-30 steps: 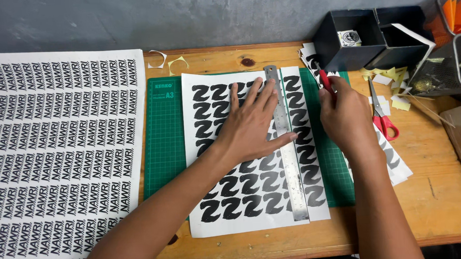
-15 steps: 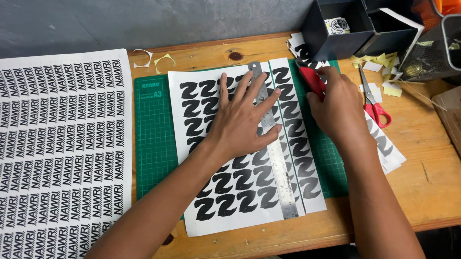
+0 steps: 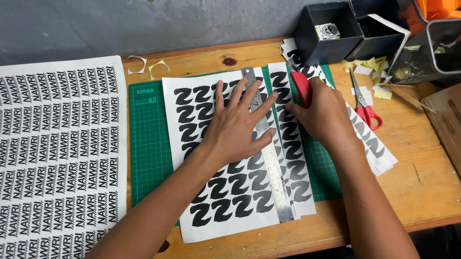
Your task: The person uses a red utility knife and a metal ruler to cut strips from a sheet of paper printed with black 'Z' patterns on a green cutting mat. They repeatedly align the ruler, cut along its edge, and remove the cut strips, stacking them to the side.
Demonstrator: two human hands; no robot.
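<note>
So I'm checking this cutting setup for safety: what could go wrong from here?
The left hand presses the steel ruler with fingertips reaching its cutting edge, so the red knife in the right hand could nick them. The ruler might also slip on the printed sheet, spoiling the strip. The scissors lie close to the right wrist and could be knocked.

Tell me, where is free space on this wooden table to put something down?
Bare wooden table lies right of the green cutting mat, below the red-handled scissors. A narrow strip runs behind the mat. Crowded: around the black boxes.
</note>
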